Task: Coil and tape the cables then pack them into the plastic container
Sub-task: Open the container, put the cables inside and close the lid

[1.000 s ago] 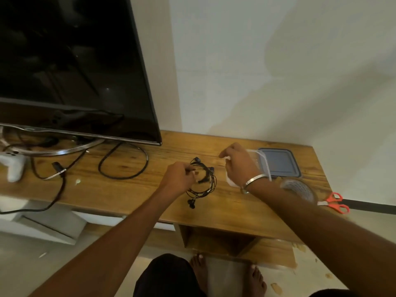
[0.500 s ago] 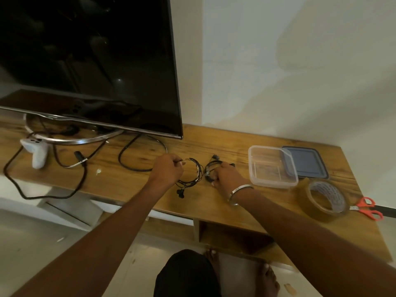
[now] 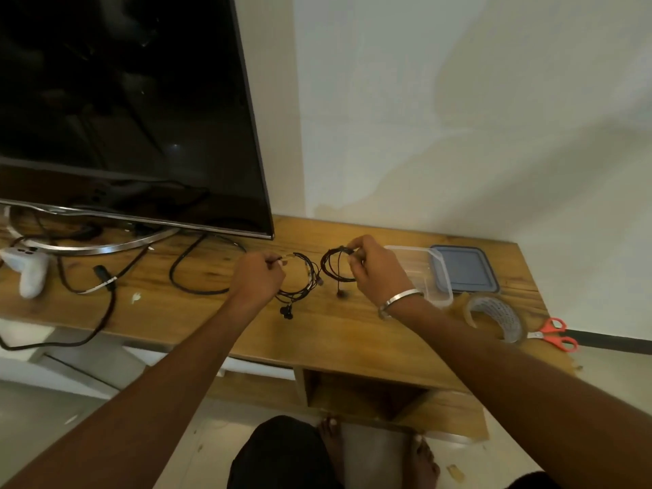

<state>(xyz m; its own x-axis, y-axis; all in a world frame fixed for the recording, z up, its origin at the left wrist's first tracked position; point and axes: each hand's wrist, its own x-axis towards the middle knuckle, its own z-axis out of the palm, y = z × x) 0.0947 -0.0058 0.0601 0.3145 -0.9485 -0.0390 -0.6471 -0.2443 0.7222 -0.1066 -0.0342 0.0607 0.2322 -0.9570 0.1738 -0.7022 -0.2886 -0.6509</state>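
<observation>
Large black television screen (image 3: 123,111) at upper left, standing on a curved metal foot (image 3: 106,246). Long wooden counter (image 3: 211,322) beneath it, against a pale wall (image 3: 458,118).

Toward the counter's right end: clear plastic container (image 3: 435,284), open and partly hidden behind the right wrist; grey-blue lid (image 3: 465,270) just beside it on the far right, flat on the wood. Nearer the front edge, roll of clear tape (image 3: 495,317) on its side, and red-handled scissors (image 3: 554,334) at the very corner, just beside the roll.

At the left end, white game controller (image 3: 30,270) near the metal foot. Loose black power cable (image 3: 197,273) looping across the counter between controller and hands.

Left hand (image 3: 259,277) closed in a fist, pinching the top of one coiled black earphone cable (image 3: 300,280), earbuds dangling just above the wood. Right hand (image 3: 374,268), fingers curled, pinching the top of a second black coil (image 3: 335,266), one earbud hanging down toward the counter. Both coils held just above the middle of the counter, close beside each other, left of the container and outside it. Metal bangle (image 3: 398,301) on the right wrist.

Bare feet (image 3: 423,457) on the floor below.
</observation>
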